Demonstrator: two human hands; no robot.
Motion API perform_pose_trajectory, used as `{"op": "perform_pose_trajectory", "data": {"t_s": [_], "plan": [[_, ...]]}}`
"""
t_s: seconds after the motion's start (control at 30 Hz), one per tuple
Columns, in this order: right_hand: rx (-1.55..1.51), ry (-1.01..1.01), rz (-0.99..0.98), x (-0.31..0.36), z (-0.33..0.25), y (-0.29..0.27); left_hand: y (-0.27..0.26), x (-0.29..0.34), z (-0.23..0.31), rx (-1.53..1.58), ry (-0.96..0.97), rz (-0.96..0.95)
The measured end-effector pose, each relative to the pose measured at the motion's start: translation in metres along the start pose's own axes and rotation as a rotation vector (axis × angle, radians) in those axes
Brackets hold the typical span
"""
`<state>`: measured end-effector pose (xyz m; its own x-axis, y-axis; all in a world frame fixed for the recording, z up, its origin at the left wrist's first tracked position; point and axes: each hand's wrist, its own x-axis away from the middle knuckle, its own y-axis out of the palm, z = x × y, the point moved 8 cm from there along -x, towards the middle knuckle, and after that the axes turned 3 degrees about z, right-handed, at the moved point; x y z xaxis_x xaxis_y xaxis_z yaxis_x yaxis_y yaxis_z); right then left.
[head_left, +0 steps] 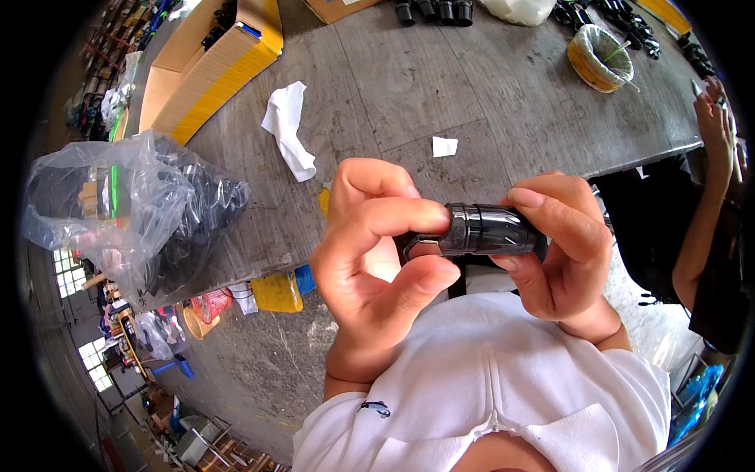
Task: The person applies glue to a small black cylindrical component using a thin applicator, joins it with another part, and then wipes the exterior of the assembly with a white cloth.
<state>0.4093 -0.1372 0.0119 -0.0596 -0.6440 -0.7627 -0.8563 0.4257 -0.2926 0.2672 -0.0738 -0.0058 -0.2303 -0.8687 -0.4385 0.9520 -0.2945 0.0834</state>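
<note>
A glossy black cylinder [486,229] sits between the fingertips of both hands, its long axis running sideways from one set to the other. The left hand [373,256], palm inward, grips one end with curled fingers, thumb just below; the right hand [562,244] pinches the other between thumb and fingers.

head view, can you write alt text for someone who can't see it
A person's left grip and right grip hold a shiny black cylinder by its two ends. Beyond lies a grey table with a clear bag, an open box and white scraps; another person's arm shows at right.
</note>
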Motion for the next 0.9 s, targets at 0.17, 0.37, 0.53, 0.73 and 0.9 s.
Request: {"op": "perform_pose_trajectory", "data": {"t_s": [0.17,0.37,0.53,0.73,0.9], "plan": [[0.047,-0.043,0.003,0.001,0.001,-0.001,0.004,-0.002,0.005,-0.097,0.004,-0.075],[0.069,0.022,-0.062,0.006,0.006,0.002,0.006,0.005,0.008,-0.149,0.079,-0.031],[0.027,0.189,-0.056,0.011,0.005,0.005,0.009,0.005,0.008,-0.219,0.041,-0.02],[0.012,0.267,-0.146,0.009,0.002,0.004,0.009,0.004,0.009,-0.169,0.156,-0.045],[0.005,0.365,-0.19,0.008,0.007,0.005,0.012,0.006,0.004,-0.244,0.097,-0.051]]}}
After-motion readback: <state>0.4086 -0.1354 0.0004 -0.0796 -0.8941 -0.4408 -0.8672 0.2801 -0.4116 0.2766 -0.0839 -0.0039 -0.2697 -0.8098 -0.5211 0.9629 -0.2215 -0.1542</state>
